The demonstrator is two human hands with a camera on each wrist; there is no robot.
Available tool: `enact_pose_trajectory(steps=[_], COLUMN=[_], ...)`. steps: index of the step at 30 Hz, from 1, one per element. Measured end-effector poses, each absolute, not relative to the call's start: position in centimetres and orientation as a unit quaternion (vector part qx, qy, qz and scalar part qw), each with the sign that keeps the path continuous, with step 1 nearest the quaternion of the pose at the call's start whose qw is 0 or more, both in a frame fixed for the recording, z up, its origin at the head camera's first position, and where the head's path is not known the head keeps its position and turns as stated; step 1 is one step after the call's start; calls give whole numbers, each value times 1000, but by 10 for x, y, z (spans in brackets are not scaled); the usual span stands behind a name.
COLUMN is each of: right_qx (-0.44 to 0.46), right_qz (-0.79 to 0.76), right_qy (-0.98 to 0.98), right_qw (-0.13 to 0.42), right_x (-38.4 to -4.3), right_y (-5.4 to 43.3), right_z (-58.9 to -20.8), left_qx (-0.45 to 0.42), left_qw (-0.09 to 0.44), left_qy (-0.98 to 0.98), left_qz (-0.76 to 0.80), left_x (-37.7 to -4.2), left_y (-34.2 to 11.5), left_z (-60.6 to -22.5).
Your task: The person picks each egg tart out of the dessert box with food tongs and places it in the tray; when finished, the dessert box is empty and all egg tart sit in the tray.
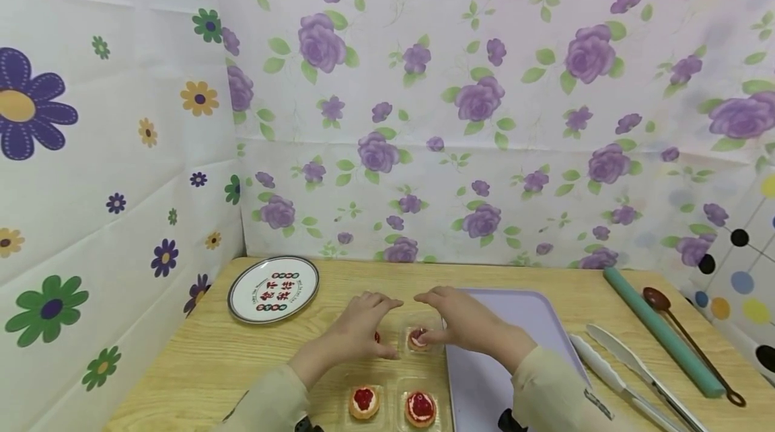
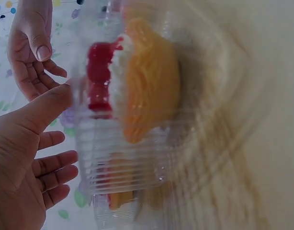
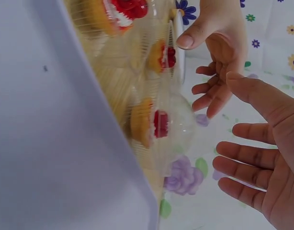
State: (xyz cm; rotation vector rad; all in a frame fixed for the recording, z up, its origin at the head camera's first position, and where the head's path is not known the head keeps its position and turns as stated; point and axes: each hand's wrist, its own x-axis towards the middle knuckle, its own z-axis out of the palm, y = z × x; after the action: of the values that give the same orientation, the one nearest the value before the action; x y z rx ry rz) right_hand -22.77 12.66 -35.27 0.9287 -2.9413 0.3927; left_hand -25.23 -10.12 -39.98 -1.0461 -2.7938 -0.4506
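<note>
Small fruit tarts with red topping and white cream sit in clear plastic boxes on the table. Two of them, a front left tart (image 1: 363,403) and a front right tart (image 1: 420,409), lie nearest the body. Over the back pair hover my left hand (image 1: 357,328) and my right hand (image 1: 469,324), palms facing, fingers loosely bent, both holding nothing. The back left tart is mostly hidden behind the left hand. My right thumb overlaps the back right tart (image 1: 418,339). A rounded clear lid (image 3: 183,117) rises over one tart in the right wrist view.
A lilac tray (image 1: 484,378) lies directly right of the boxes. Farther right are metal tongs (image 1: 636,368), a green rolling pin (image 1: 660,331) and a brown long-handled spoon (image 1: 690,338). At the back left stands a white plate (image 1: 242,294) with red lettering. Flowered cloth (image 1: 424,116) hangs behind.
</note>
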Motion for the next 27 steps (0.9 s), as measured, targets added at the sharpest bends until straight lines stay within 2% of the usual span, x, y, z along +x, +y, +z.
enact_pose_trajectory(steps=[19, 27], right_qx=[315, 318], right_qz=[43, 32], right_qy=[-948, -947], right_qw=[10, 3], right_x=[-246, -249], right_y=[119, 113], right_z=[-380, -383], left_qx=[-327, -331], left_qw=[20, 24], left_qy=[-937, -936], left_qz=[-121, -119], left_x=[-262, -265], left_y=[-88, -88], left_z=[-408, -411])
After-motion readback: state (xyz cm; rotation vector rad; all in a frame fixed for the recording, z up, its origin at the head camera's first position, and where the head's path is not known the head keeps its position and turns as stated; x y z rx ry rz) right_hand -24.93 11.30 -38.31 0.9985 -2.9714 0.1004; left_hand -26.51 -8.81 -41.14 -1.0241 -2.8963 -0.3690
